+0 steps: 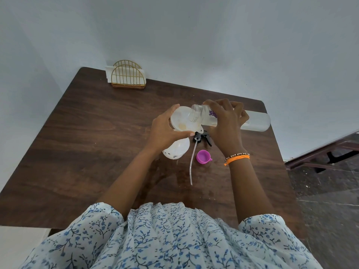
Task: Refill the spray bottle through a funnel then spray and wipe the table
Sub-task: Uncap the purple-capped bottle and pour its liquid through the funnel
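My left hand [165, 129] grips the rim of a white funnel [181, 118] that sits in the neck of the white spray bottle [177, 149], which stands on the dark wooden table [93, 136]. A long clear water bottle [252, 121] lies tipped almost flat in my right hand [225, 123], its open threaded mouth over the funnel bowl. The black spray head [202, 137] with its clear dip tube [192, 164] rests on the table just behind the purple cap [203, 156].
A gold wire napkin holder [128, 77] with white napkins stands at the table's far left corner by the wall. Beyond the table's right edge lie a dark tiled floor and a wooden frame [320, 158].
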`<action>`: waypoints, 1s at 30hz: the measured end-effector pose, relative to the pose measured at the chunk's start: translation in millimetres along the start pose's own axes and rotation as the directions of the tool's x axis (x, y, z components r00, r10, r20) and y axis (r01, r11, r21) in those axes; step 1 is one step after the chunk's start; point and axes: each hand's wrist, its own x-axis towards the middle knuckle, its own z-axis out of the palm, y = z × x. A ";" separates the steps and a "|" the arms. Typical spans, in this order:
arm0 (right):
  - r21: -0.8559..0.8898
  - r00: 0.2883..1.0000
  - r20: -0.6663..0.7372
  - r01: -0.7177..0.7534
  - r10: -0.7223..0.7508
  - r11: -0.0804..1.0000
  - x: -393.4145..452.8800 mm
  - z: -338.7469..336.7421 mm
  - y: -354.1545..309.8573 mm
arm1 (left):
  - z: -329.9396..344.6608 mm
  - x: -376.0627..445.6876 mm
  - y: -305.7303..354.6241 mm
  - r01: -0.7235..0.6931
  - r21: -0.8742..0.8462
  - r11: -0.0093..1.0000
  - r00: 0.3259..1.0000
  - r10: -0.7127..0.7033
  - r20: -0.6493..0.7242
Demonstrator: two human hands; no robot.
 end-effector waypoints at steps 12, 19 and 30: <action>-0.012 1.000 -0.003 0.005 -0.005 1.000 -1.2 -0.1 0.1 | -1.0 0.4 0.5 0.000 -0.004 1.000 1.000 0.000 -0.004; -0.016 1.000 -0.012 0.008 -0.009 1.000 -1.8 -0.6 1.4 | -0.7 -0.3 -1.3 0.001 -0.015 1.000 1.000 -0.002 -0.006; 0.415 0.991 0.036 -0.132 0.129 0.900 2.4 -4.0 5.1 | -3.1 0.8 1.0 0.018 -0.044 0.999 1.000 -0.017 0.025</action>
